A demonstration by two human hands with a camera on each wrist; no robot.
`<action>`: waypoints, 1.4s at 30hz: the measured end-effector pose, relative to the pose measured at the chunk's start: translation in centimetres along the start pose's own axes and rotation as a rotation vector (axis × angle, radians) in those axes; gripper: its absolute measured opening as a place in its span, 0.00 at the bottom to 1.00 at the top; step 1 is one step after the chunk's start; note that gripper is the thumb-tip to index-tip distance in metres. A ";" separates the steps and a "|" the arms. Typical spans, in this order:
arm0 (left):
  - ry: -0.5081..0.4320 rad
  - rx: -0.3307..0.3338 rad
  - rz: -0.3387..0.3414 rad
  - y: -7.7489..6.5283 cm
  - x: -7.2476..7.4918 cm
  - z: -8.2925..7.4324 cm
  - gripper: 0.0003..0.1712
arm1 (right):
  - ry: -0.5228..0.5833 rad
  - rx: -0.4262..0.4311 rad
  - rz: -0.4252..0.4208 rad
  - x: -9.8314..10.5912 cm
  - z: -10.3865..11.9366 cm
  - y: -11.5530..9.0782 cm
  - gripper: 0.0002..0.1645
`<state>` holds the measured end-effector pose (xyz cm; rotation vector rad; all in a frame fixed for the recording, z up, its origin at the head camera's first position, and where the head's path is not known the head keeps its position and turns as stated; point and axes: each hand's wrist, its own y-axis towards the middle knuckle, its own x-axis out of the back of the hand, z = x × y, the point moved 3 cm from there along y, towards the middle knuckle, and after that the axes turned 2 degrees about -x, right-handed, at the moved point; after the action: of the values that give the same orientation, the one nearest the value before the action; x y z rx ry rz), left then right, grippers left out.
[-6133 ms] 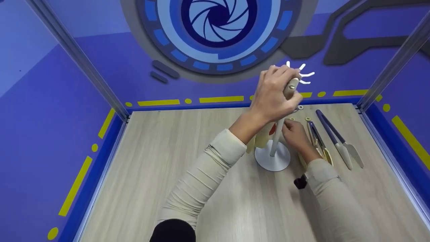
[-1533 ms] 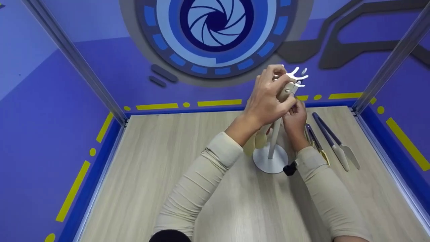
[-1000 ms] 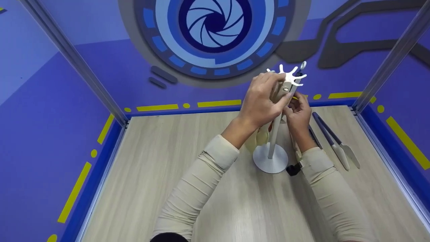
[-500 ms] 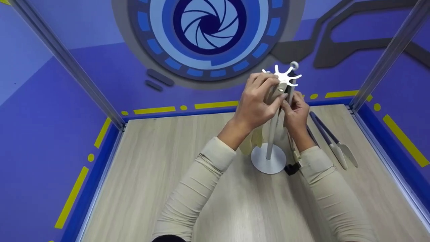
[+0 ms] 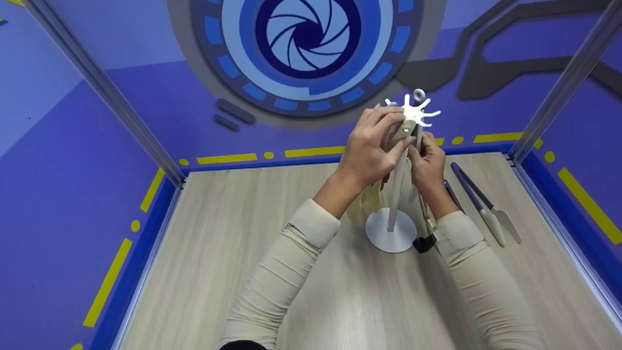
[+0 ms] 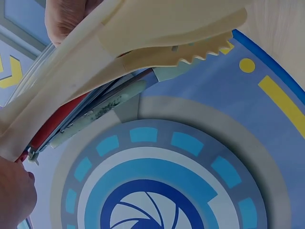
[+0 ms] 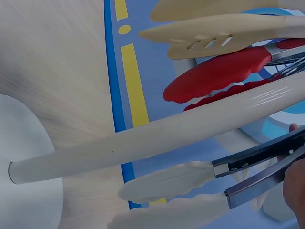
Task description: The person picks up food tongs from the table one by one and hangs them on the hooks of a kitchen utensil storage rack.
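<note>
A metal stand with a round base carries a white hook rack at its top. My left hand grips the stand's upper end just below the hooks. Beside the pole my right hand pinches the metal arms of a pair of tongs with pale tips, which point downward. Their hanging ring stands up among the hooks; I cannot tell whether it is on one. Beige slotted tongs and red-tipped tongs hang on the pole's other side.
Blue-handled tongs with pale grey tips lie on the table at right. Another dark-handled pair lies partly hidden by my right forearm. A purple wall stands behind, with metal posts at the corners.
My right hand has risen from the table to the hook rack with the pale-tipped tongs. Lately their ring has shifted left among the hooks. My left hand has stayed at the stand's top.
</note>
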<state>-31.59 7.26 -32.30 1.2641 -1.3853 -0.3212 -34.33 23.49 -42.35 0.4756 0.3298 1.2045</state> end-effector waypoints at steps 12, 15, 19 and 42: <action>-0.006 0.007 0.125 -0.2 0.3 0.3 0.21 | 0.026 -0.002 0.006 -0.1 0.0 0.1 0.14; -0.037 0.015 0.125 -0.3 0.3 0.3 0.20 | 0.038 0.004 0.007 -0.1 0.1 0.1 0.15; -0.061 0.011 0.120 -0.3 0.2 0.3 0.20 | 0.062 0.015 0.006 -0.2 0.2 0.2 0.15; -0.067 0.047 0.088 -0.3 -0.3 0.3 0.20 | 0.112 0.079 -0.016 -0.3 0.0 0.3 0.13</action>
<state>-31.80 7.25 -32.82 1.2361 -1.5085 -0.2742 -34.66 23.26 -42.21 0.4740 0.4776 1.2086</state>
